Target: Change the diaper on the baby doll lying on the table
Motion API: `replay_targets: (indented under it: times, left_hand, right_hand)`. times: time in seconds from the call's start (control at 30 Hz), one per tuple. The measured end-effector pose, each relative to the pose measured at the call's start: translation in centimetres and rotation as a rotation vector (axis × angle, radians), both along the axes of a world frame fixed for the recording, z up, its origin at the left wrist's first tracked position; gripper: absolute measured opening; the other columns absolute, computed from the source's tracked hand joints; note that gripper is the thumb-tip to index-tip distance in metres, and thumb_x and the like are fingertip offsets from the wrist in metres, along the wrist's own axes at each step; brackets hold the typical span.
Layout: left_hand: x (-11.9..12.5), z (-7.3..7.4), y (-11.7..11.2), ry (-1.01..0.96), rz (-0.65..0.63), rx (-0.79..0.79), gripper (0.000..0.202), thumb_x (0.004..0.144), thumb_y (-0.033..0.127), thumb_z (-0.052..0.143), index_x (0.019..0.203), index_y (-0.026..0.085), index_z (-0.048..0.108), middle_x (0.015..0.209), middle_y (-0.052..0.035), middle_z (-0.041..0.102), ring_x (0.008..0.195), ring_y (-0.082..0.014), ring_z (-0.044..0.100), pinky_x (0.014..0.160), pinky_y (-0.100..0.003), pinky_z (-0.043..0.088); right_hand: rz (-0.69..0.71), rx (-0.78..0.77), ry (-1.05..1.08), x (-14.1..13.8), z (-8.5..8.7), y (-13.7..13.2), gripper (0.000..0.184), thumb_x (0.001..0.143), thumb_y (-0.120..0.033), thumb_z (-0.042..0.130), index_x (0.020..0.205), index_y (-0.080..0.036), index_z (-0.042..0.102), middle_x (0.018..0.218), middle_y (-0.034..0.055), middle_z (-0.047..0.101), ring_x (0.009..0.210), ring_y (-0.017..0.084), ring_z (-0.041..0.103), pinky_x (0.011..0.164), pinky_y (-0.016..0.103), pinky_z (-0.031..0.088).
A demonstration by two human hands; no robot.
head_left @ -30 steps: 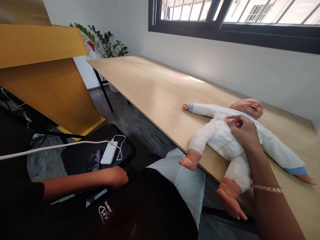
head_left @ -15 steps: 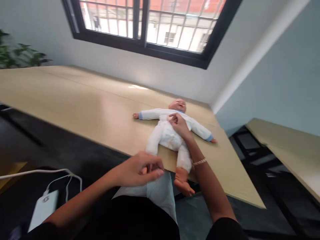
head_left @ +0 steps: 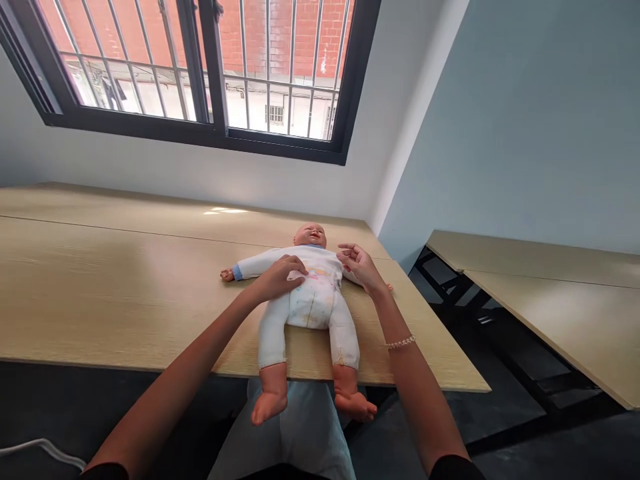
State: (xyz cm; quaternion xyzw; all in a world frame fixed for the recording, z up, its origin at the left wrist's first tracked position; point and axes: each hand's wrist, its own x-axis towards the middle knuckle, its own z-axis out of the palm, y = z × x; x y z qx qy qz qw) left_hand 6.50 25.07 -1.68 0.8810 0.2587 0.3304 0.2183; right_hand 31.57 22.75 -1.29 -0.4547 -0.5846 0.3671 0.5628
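Daylight comes through the barred sliding window (head_left: 200,73), leaving the white building outside (head_left: 256,110) nearly washed out while the red brick (head_left: 305,40) above keeps its colour. A small sunlit patch (head_left: 225,211) glares on the far part of the wooden table (head_left: 150,287), and a softer sheen spreads over its left side. The wall below the window (head_left: 225,173) sits in greyish shade; under the tabletops the floor (head_left: 575,447) sinks almost to black. Soft light brightens the baby doll's (head_left: 314,260) white clothing. Focus is mostly crisp, and wide-angle distortion stretches both forearms (head_left: 185,373) toward the lower edge.
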Motion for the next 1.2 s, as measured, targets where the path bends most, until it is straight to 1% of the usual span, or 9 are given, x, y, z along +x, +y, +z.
replay_targets:
  times: [0.2, 0.5, 0.57, 0.67, 0.77, 0.87, 0.93, 1.03, 1.2]
  left_hand:
    - [0.2, -0.2, 1.8, -0.001, -0.022, -0.011, 0.016, 0.083, 0.033, 0.063, 0.084, 0.019, 0.071, 0.090, -0.0058, 0.069, 0.092, -0.0232, 0.061, 0.087, -0.038, 0.049]
    - [0.2, -0.7, 0.8, -0.073, -0.100, -0.023, 0.028, 0.086, 0.040, 0.063, 0.066, 0.021, 0.071, 0.093, -0.0070, 0.074, 0.105, -0.0251, 0.058, 0.101, -0.042, 0.042]
    - [0.4, -0.4, 0.5, -0.154, -0.118, -0.155, 0.027, 0.085, 0.041, 0.063, 0.071, 0.023, 0.075, 0.094, -0.0065, 0.076, 0.116, -0.0269, 0.055, 0.107, -0.043, 0.038]
    - [0.4, -0.3, 0.7, -0.415, 0.035, -0.451, 0.021, 0.078, 0.039, 0.068, 0.071, 0.021, 0.077, 0.094, -0.0063, 0.076, 0.120, -0.0270, 0.056, 0.108, -0.037, 0.038]
    - [-0.2, -1.0, 1.7, -0.602, 0.268, -0.623, 0.028, 0.081, 0.043, 0.063, 0.073, 0.018, 0.072, 0.091, -0.0070, 0.074, 0.104, -0.0242, 0.063, 0.092, -0.032, 0.049]
    - [-1.1, -2.1, 2.7, -0.626, 0.402, -0.782, 0.029, 0.087, 0.042, 0.060, 0.076, 0.016, 0.066, 0.081, -0.0055, 0.069, 0.081, -0.0181, 0.064, 0.070, -0.026, 0.050]
    - [-1.5, -2.6, 2.9, -0.585, 0.426, -0.926, 0.027, 0.088, 0.038, 0.064, 0.077, 0.013, 0.064, 0.075, -0.0035, 0.066, 0.067, -0.0141, 0.060, 0.061, -0.024, 0.048]
    - [-1.6, -2.8, 2.9, -0.551, 0.405, -1.118, 0.025, 0.094, 0.035, 0.063, 0.091, 0.011, 0.064, 0.080, -0.0017, 0.064, 0.065, -0.0108, 0.059, 0.060, -0.024, 0.051]
    - [-1.4, -2.6, 2.8, -0.651, 0.350, -1.312, 0.027, 0.096, 0.038, 0.060, 0.094, 0.011, 0.062, 0.076, -0.0030, 0.065, 0.063, -0.0122, 0.061, 0.060, -0.023, 0.054]
  right_hand:
    - [0.159, -0.027, -0.298, 0.6, -1.7, -1.5, 0.040, 0.073, -0.054, 0.078, 0.092, -0.018, 0.076, 0.089, 0.0047, 0.066, 0.073, 0.016, 0.051, 0.064, 0.029, 0.038]
    - [0.288, 0.113, -0.509, -1.7, -1.5, -2.5, 0.041, 0.087, -0.059, 0.064, 0.089, -0.022, 0.079, 0.091, 0.0061, 0.066, 0.084, 0.020, 0.056, 0.072, 0.031, 0.042]
    - [0.282, 0.084, -0.452, -1.5, -1.5, -2.4, 0.045, 0.086, -0.062, 0.063, 0.088, -0.020, 0.079, 0.088, 0.0055, 0.065, 0.081, 0.019, 0.056, 0.072, 0.030, 0.041]
    - [0.057, -0.045, -0.245, -0.4, -2.0, -1.5, 0.055, 0.078, -0.071, 0.065, 0.077, -0.017, 0.073, 0.073, 0.0030, 0.060, 0.068, 0.016, 0.050, 0.064, 0.028, 0.038]
    - [-0.133, -0.153, -0.118, 1.0, -2.9, -0.5, 0.060, 0.073, -0.076, 0.064, 0.066, -0.017, 0.060, 0.062, 0.0001, 0.053, 0.059, 0.013, 0.043, 0.058, 0.027, 0.036]
    - [-0.143, -0.266, -0.060, 1.8, -3.9, 0.1, 0.057, 0.072, -0.072, 0.070, 0.061, -0.018, 0.054, 0.060, 0.0008, 0.053, 0.055, 0.012, 0.044, 0.055, 0.026, 0.038]
    - [-0.106, -0.333, -0.002, 1.5, -4.4, 0.0, 0.053, 0.074, -0.067, 0.072, 0.064, -0.018, 0.056, 0.065, 0.0036, 0.059, 0.058, 0.014, 0.051, 0.057, 0.026, 0.045]
    - [-0.057, -0.361, 0.096, 0.4, -4.8, -0.2, 0.044, 0.081, -0.061, 0.070, 0.077, -0.018, 0.063, 0.082, 0.0075, 0.068, 0.074, 0.018, 0.063, 0.067, 0.028, 0.054]
    - [-0.107, -0.320, 0.195, -1.4, -5.0, 0.2, 0.038, 0.088, -0.055, 0.066, 0.088, -0.018, 0.064, 0.089, 0.0078, 0.069, 0.081, 0.018, 0.064, 0.072, 0.028, 0.055]
